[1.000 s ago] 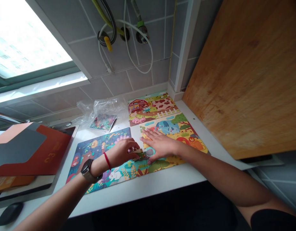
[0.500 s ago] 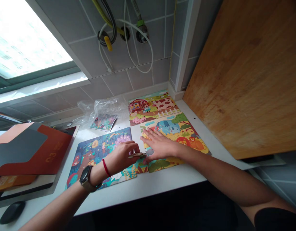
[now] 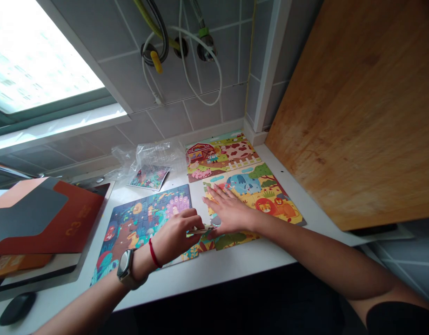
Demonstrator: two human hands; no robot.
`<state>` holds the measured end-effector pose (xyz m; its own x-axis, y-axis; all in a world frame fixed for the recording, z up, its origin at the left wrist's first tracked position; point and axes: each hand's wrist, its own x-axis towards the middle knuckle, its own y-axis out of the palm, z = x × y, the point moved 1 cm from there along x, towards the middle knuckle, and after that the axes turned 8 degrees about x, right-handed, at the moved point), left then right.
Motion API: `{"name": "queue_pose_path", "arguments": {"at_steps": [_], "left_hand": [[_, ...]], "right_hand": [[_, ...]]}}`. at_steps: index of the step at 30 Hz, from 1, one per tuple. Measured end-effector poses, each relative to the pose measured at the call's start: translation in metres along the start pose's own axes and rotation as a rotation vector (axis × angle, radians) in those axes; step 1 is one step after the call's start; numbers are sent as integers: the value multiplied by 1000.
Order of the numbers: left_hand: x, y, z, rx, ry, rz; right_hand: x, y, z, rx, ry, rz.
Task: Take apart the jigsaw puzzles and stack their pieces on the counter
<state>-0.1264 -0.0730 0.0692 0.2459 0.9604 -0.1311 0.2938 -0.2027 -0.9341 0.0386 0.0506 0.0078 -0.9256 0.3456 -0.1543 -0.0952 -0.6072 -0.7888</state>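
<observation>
Your left hand (image 3: 184,226) pinches at least one puzzle piece (image 3: 200,230).
Your right hand (image 3: 231,211) lies spread on the lion puzzle (image 3: 270,195); if that palm slides, seams could split.

- The only thing I can really make out is a big "03" on the orange-red part of the cardboard folder (image 3: 57,218) over on the left; the first character could be a Q or a C tbh, the 3 looks solid
- Right by that number there's some smaller lettering (image 3: 83,212) on the same folder, way too tiny to read
- The orange packet (image 3: 17,266) under it has pale marks that might be print, but they're too blurry to call
</observation>
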Motion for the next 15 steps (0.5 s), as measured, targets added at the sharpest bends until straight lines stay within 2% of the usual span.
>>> {"name": "queue_pose_path", "arguments": {"at_steps": [4, 7, 9, 12, 15], "left_hand": [[-14, 10, -4, 75, 87, -35], [-20, 2, -2, -23, 14, -56], [-18, -8, 4, -186, -95, 19], [-9, -17, 13, -457, -224, 242], [2, -11, 18, -498, -264, 347]], "right_hand": [[0, 0, 1, -21, 9, -4], [0, 0, 0, -18, 0, -14], [0, -1, 0, -6, -6, -15], [0, -2, 0, 0, 4, -9], [0, -3, 0, -7, 22, -3]]}}
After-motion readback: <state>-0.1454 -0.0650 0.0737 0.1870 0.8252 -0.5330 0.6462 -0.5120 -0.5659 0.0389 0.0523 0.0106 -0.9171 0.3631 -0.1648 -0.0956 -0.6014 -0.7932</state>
